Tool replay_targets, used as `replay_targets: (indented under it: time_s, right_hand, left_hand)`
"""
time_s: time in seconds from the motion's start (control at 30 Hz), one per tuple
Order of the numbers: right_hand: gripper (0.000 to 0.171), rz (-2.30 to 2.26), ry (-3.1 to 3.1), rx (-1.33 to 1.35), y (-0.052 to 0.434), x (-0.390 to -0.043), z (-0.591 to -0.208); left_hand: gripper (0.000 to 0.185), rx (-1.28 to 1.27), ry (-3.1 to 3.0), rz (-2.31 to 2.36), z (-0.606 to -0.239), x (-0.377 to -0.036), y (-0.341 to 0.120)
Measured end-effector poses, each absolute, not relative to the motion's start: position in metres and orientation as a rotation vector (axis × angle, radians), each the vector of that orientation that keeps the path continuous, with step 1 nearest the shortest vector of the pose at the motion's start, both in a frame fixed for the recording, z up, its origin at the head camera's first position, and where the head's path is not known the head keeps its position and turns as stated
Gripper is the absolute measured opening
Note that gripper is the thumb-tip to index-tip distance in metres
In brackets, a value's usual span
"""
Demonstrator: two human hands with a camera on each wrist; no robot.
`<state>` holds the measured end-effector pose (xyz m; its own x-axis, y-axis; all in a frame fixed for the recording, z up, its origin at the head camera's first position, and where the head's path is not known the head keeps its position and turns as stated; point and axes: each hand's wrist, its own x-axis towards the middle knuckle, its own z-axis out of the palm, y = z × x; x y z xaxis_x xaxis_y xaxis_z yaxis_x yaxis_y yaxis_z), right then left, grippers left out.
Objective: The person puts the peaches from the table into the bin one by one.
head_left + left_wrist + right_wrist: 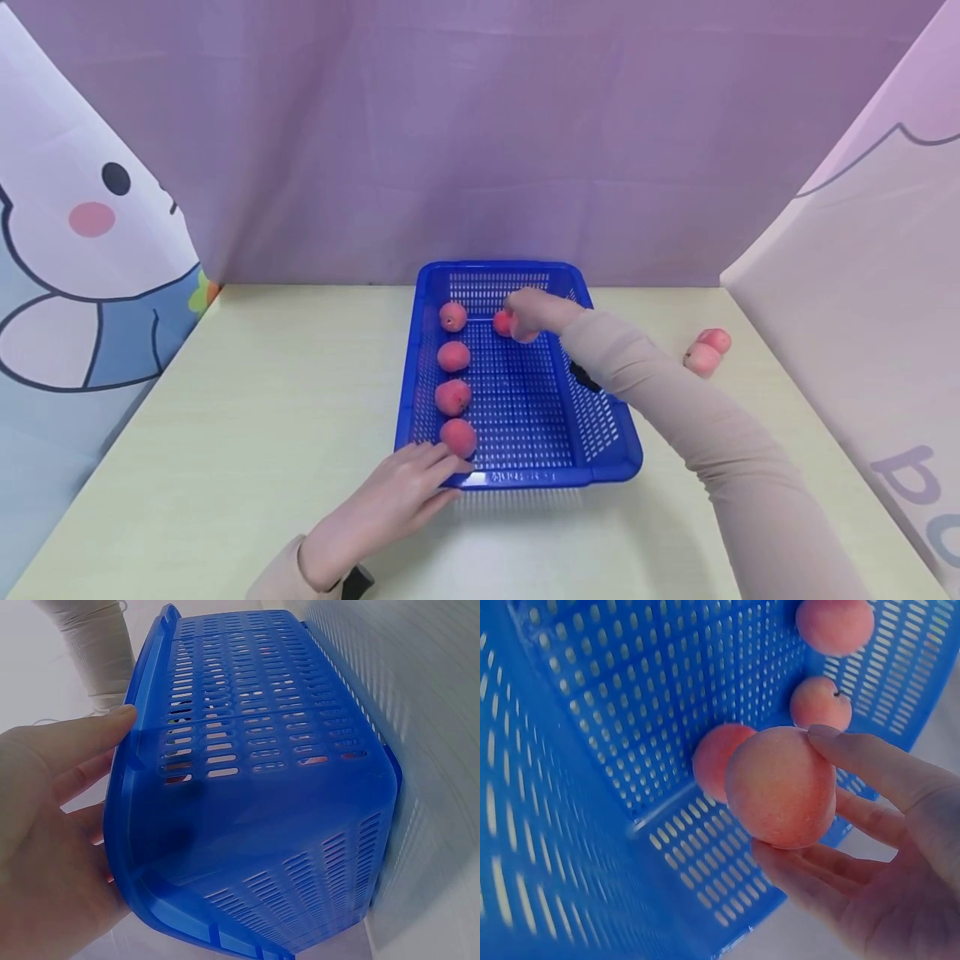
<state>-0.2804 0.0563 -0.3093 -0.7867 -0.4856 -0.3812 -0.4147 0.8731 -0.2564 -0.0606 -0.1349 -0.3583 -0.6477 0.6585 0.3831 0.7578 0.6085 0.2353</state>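
Observation:
A blue plastic basket (517,478) with slotted walls stands on the table. My left hand (393,500) holds its near left corner; in the left wrist view the thumb lies against the rim (120,787) and the other fingers are partly hidden behind it. Inside the basket's far end, my right hand (542,310) grips a pinkish peach (780,787) between thumb and fingers. A redder peach (714,761) lies just behind the held one. Along the basket's left side runs a row of several peaches (453,357), the nearest (458,437) close to my left fingers.
Two more peaches (702,359) lie touching each other on the pale table (300,375), right of the basket. A purple cloth (480,142) hangs behind the table, with printed panels on both sides. My right sleeve (697,408) crosses over the basket's right wall.

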Motion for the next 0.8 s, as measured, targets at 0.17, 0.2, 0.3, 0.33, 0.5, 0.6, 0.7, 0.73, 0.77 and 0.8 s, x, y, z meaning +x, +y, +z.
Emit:
replay_targets:
  time_s: [0.17, 0.2, 0.3, 0.33, 0.5, 0.6, 0.7, 0.73, 0.77, 0.8]
  right_hand:
    - [0.047, -0.288, 2.581, -0.628, 0.051, -0.277, -0.318]
    - [0.046, -0.304, 2.574, -0.618, 0.051, -0.276, -0.32]
    - [0.044, -0.342, 2.549, -0.588, 0.049, -0.275, -0.325]
    - [0.044, -0.348, 2.54, -0.586, 0.049, -0.275, -0.327]
    - [0.046, -0.343, 2.54, -0.571, 0.049, -0.275, -0.336]
    - [0.046, -0.335, 2.55, -0.575, 0.05, -0.274, -0.341]
    - [0.043, -0.308, 2.562, -0.596, 0.048, -0.273, -0.344]
    - [0.041, -0.294, 2.567, -0.614, 0.048, -0.273, -0.344]
    - [0.039, -0.278, 2.57, -0.622, 0.047, -0.274, -0.345]
    - [0.038, -0.268, 2.576, -0.644, 0.047, -0.274, -0.345]
  left_hand:
    - [0.024, -1.154, -2.583, -0.566, -0.358, -0.061, -0.135]
    - [0.024, -1.153, -2.588, -0.566, -0.358, -0.061, -0.134]
    - [0.024, -1.154, -2.594, -0.561, -0.357, -0.061, -0.134]
    - [0.024, -1.154, -2.595, -0.558, -0.357, -0.061, -0.134]
    - [0.025, -1.157, -2.595, -0.553, -0.357, -0.061, -0.133]
    - [0.024, -1.164, -2.58, -0.555, -0.357, -0.062, -0.133]
    - [0.024, -1.169, -2.56, -0.557, -0.358, -0.062, -0.133]
    - [0.024, -1.17, -2.559, -0.558, -0.358, -0.062, -0.133]
    - [0.024, -1.171, -2.557, -0.557, -0.358, -0.063, -0.133]
    - [0.024, -1.172, -2.555, -0.556, -0.358, -0.063, -0.133]
